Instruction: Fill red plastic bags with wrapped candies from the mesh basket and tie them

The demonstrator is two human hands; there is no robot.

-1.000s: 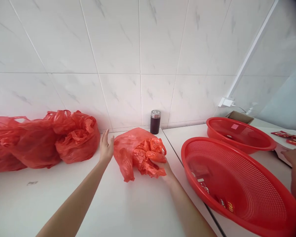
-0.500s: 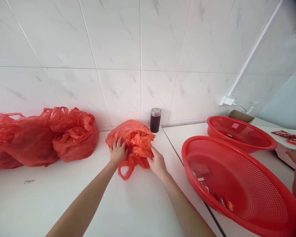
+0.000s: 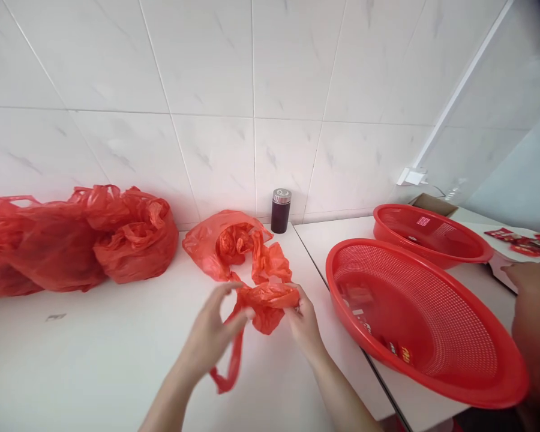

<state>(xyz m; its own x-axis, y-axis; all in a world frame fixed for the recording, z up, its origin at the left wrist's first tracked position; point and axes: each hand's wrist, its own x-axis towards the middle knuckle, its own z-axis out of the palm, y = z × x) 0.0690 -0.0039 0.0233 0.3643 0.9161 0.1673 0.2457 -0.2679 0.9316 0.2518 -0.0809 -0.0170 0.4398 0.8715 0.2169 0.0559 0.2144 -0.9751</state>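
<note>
My left hand (image 3: 211, 330) and my right hand (image 3: 303, 321) both pinch a crumpled red plastic bag (image 3: 265, 300) just above the white counter (image 3: 94, 354); one of its handles hangs down below my left hand. Behind it lies an open red bag (image 3: 216, 243) with more crumpled red bags spilling out of it. A strip of red plastic runs from that pile to the bag in my hands.
A heap of stuffed red bags (image 3: 72, 237) sits at the left against the tiled wall. A dark jar with a metal lid (image 3: 280, 211) stands at the back. Two red mesh baskets (image 3: 414, 324) (image 3: 432, 234) lie on the right. Another person's hand (image 3: 531, 300) shows at the right edge.
Both hands have drawn one red bag out of the open bag and pulled it toward me. The camera has tilted down slightly.
</note>
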